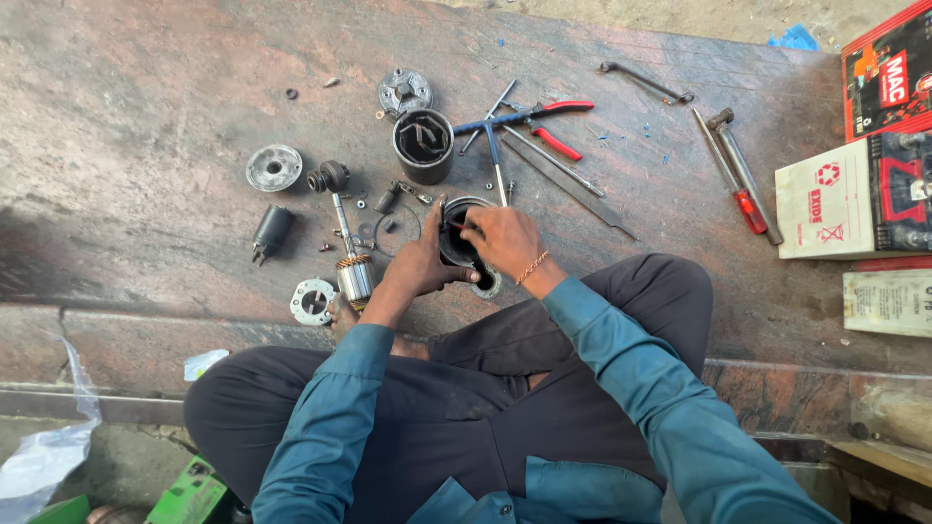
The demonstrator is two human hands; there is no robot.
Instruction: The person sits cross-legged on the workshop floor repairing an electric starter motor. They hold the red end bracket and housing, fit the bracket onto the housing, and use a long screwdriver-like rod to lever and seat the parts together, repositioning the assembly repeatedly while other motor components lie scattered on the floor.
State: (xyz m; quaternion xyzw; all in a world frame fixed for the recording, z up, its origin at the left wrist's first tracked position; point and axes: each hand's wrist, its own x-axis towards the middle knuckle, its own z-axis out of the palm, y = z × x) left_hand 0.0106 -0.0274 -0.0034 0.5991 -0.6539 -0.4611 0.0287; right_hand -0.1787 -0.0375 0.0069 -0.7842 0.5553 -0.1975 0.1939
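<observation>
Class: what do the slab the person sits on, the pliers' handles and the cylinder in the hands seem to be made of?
Slab: probably polished stone, mottled reddish-brown with sheen. Pliers' handles: likely red plastic sleeves, smooth and bright. Cylinder, held by left hand and right hand: apparently dark metal, dull.

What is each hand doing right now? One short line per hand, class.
Left hand: closed around the side of the black cylindrical housing, steadying it.
Right hand: fingers pinched over the housing's open top; what they hold cannot be told.

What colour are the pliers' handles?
Red, on the pliers beyond both hands; clearest in the head view.
</observation>
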